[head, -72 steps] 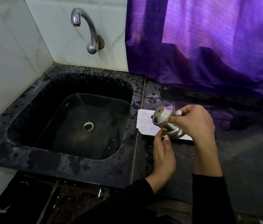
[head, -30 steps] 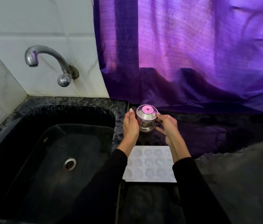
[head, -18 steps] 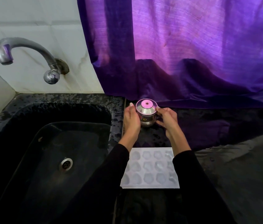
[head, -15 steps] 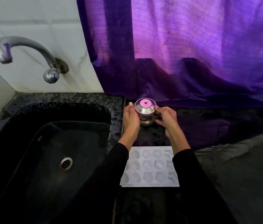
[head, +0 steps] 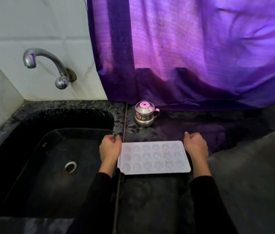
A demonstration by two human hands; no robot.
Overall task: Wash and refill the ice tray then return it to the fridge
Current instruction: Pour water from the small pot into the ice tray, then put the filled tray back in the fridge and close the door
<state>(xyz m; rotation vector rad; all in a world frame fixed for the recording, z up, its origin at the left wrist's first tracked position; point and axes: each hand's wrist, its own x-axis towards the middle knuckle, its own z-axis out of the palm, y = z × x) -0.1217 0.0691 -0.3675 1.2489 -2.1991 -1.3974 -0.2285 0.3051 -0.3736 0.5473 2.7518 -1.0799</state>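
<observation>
Head view shows we've let go of the steel jug [head: 144,114], now beyond our loosely curled, empty left hand [head: 110,148] and right hand [head: 195,146], which flank the ice tray [head: 153,157], ready to lift.

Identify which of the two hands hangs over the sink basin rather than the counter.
The left hand: it hangs over the sink's right edge, while the right hand is over the counter, beside the ice tray.

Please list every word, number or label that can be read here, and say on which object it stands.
"3": small round yellow sticker on the steel pot.
Red label beside that sticker on the pot: too blurred to read.
Ice tray, tap, curtain: no text visible.
</observation>
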